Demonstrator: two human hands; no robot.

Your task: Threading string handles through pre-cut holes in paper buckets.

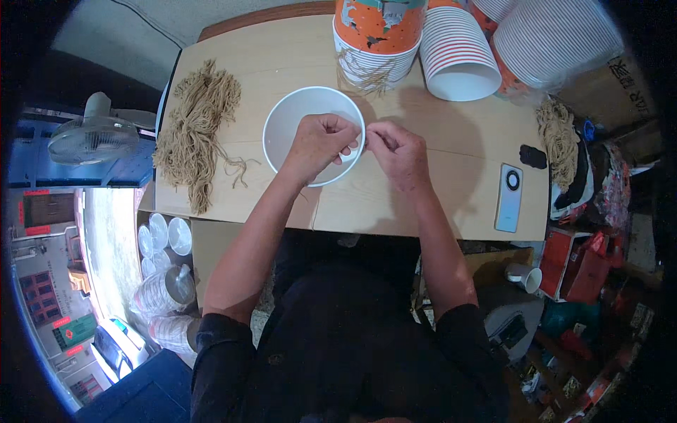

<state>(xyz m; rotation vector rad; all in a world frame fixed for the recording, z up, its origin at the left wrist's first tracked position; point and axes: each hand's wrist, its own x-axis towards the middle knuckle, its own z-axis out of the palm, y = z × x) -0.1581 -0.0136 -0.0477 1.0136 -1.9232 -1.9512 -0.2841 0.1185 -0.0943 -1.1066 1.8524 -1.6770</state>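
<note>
A white round paper tub sits on the table with its mouth toward me. My left hand reaches over the mouth, its thumb and fingers pinched together close to the right side of the rim. Just outside that same rim, my right hand is also closed in a pinch, its fingertips close to the left ones. Whatever the fingertips grip is hidden or too small to make out. A thin strand of tan cord lies below the tub by the table's front edge.
A heap of tan cords lies at the left of the wooden table. Nested tubs and an orange printed tub with loose cords stand at the back. A phone lies at right. A fan stands left.
</note>
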